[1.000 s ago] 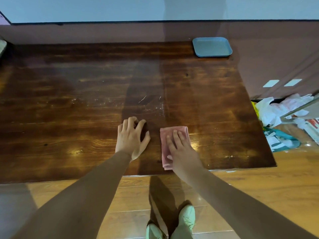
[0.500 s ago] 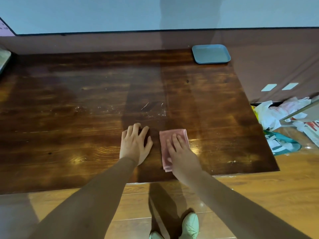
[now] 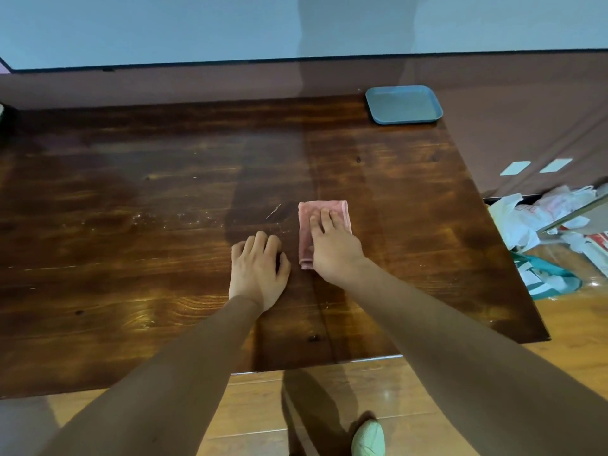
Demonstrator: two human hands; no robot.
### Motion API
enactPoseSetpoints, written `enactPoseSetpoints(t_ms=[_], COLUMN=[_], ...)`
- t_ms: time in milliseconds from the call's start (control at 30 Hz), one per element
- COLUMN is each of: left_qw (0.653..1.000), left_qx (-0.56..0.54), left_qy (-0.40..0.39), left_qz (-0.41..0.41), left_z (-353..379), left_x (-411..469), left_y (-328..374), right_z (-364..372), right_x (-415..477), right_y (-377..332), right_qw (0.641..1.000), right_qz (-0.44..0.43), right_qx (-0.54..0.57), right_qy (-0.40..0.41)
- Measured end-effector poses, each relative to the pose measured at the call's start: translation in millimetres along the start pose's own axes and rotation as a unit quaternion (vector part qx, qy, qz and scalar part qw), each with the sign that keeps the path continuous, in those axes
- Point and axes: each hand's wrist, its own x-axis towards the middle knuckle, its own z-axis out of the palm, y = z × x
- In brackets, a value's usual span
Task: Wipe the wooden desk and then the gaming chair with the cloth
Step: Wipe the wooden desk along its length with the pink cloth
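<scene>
Two hands on wooden desk [image 3: 164, 192]: my right hand [image 3: 335, 255] presses folded pink cloth [image 3: 306, 235], fingers [image 3: 325, 218] straight; left hand [image 3: 256, 274] relaxed, empty. Cloth looks soft, light, slippy; I'd press mid-cloth.

Pale blue wall [image 3: 164, 28] above a maroon band [image 3: 526, 93], glossy wooden floor [image 3: 256, 409], crumpled plastic bags [image 3: 526, 222] at right.

The wooden counter [image 3: 164, 192] shows pale smears [image 3: 184, 218] near its middle. A pink cloth [image 3: 304, 238] lies beside them. A blue tray [image 3: 403, 105] sits at the far right corner.
</scene>
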Motion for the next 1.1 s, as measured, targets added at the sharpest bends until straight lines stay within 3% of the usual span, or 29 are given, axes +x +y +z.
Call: enactPoseSetpoints(t_ms=[100, 233, 567, 900, 1100], left_qw=[1.0, 0.999, 0.997, 0.993, 0.987], left_qx=[0.017, 0.034, 0.067, 0.089, 0.034], left_qy=[-0.012, -0.008, 0.008, -0.069, -0.154], left_qz=[-0.001, 0.009, -0.024, -0.026, -0.027], left_z=[-4, -4, 3, -10, -3], left_x=[1, 1, 12, 60, 123], left_y=[4, 6, -3, 1, -12], right_z=[14, 37, -21, 0, -17], right_x=[-32, -61, 46, 10, 52], right_y=[5, 10, 10, 25, 22], right_qw=[1.0, 0.999, 0.999, 0.999, 0.999], right_qz=[-0.007, -0.025, -0.019, -0.03, -0.036], right_qx=[-0.007, -0.031, -0.031, -0.01, -0.036], right_qy=[-0.02, 0.014, 0.004, -0.013, 0.0])
